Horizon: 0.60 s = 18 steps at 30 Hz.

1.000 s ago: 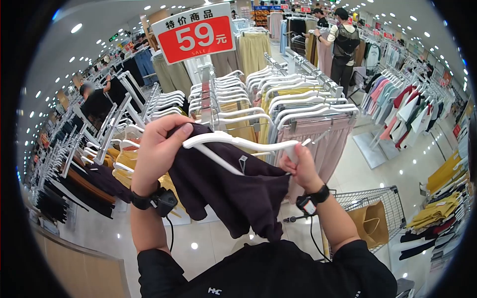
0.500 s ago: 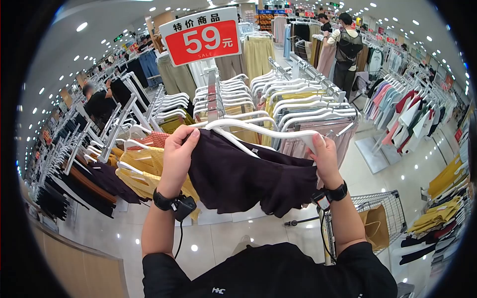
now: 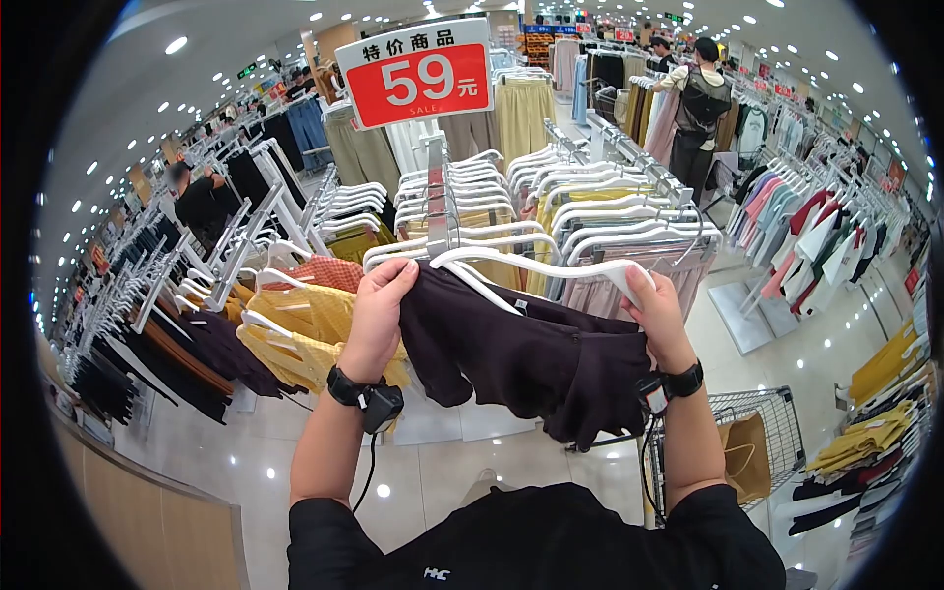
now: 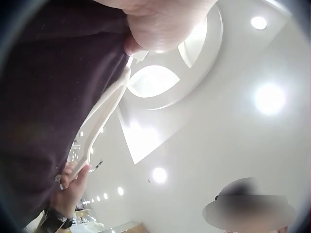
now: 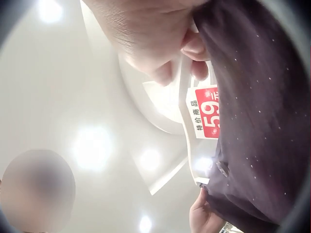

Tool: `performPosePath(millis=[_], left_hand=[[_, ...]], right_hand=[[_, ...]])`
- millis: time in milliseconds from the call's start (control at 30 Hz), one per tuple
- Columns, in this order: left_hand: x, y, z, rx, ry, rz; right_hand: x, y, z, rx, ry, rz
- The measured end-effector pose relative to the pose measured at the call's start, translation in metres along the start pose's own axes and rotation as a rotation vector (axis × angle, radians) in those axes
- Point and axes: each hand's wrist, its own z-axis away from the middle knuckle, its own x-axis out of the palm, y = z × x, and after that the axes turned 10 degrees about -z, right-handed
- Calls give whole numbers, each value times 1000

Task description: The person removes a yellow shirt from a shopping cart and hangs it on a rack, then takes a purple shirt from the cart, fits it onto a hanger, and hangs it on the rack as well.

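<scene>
A dark purple garment (image 3: 521, 349) hangs across a white hanger (image 3: 541, 264) between both hands in the head view. My left hand (image 3: 379, 320) pinches the garment's upper left corner beside the hanger's left end. My right hand (image 3: 661, 317) grips the hanger's right end, with the cloth's right edge at its fingers. In the right wrist view, thumb and fingers of the right hand (image 5: 150, 39) close round the hanger (image 5: 187, 111) beside the cloth (image 5: 257, 111). The left wrist view shows the left hand (image 4: 160, 22) at the cloth's edge (image 4: 58, 87); its fingertips are mostly hidden.
Racks of trousers on white hangers (image 3: 590, 192) stand ahead, under a red and white sign (image 3: 418, 79). Yellow clothes (image 3: 305, 324) hang at left. A cart (image 3: 787, 433) holding a paper bag (image 3: 744, 457) is at lower right. People (image 3: 698, 103) stand farther back.
The left hand has moved from lower on the hanger's side to the garment's corner, and the garment now hangs more level and spread. Both hands have shifted rightward in view.
</scene>
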Motion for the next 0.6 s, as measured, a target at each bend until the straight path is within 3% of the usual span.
performPosePath(millis=[233,300,467,600], left_hand=[[8,18,2,63,25,10],[9,31,4,99,-1,-14],[7,39,3,190,4,-160],[7,20,-1,141,28,-60]], right_hand=[[-12,-1,9,-30,-219,-26],[-14,1,10,-31,-437,150],[-20,18,13,33,-493,67],[-24,12,15,53,-461,75]])
